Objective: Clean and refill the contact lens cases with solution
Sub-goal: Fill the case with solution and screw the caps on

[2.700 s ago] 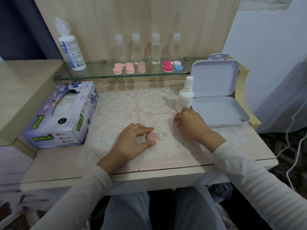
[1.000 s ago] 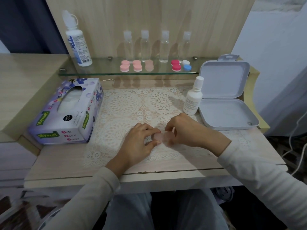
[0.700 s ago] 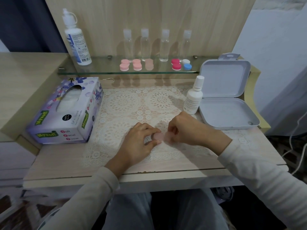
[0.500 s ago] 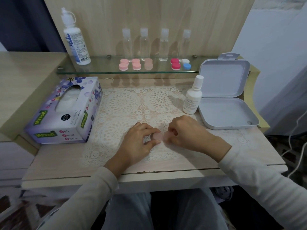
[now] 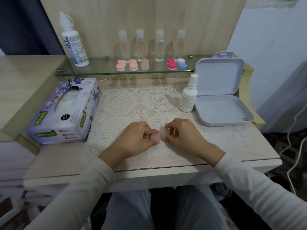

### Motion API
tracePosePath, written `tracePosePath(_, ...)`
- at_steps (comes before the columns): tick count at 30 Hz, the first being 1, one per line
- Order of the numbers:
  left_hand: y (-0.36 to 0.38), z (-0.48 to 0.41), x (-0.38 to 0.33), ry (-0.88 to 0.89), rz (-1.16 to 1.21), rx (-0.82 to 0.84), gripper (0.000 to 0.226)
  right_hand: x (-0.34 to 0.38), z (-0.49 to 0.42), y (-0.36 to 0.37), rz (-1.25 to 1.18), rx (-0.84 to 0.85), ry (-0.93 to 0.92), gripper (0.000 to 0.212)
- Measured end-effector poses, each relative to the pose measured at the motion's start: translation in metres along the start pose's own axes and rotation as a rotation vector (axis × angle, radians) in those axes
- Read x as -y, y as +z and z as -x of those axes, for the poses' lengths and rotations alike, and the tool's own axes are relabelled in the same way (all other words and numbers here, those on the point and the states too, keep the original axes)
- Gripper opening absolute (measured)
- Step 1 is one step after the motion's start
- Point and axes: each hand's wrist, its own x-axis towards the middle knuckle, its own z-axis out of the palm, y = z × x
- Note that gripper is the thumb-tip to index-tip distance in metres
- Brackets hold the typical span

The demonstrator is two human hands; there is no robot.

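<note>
Flanking the hands (image 5: 136, 138) (image 5: 184, 136) pinching the lens case (image 5: 157, 137) stand tissue box (image 5: 66, 113) and bottle (image 5: 189, 98).

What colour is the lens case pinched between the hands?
The lens case is pale, translucent pink; the head view shows it best.

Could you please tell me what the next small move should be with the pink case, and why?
Probably twist the right cap of the case with the right hand while the left hand steadies it. Both hands pinch the case low over the mat, the right one curled round its right end, and the bottle stands capped aside.
</note>
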Motion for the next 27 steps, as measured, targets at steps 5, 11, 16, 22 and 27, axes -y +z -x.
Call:
tracePosePath(5, -0.006, 0.001, -0.007, -0.039, -0.052, -0.013, 0.031, -0.011, 0.010, -0.006, 0.069, -0.027, -0.015, 0.052)
tracePosePath(11, -0.010, -0.007, -0.009, -0.118, -0.145, -0.001, 0.029, -0.033, 0.024, -0.007, 0.159, 0.050, -0.035, 0.076)
tracePosePath(16, -0.016, -0.019, -0.008, -0.175, -0.123, -0.102, 0.025, -0.040, 0.024, -0.002, 0.161, 0.054, -0.040, 0.083)
tracePosePath(22, -0.053, -0.065, -0.013, -0.198, -0.127, -0.239, 0.024, -0.040, 0.024, 0.000, 0.155, 0.038, -0.050, 0.079)
tracePosePath(27, -0.083, -0.106, -0.021, -0.193, -0.174, -0.363, 0.025, -0.041, 0.024, 0.002, 0.151, 0.034, -0.047, 0.076)
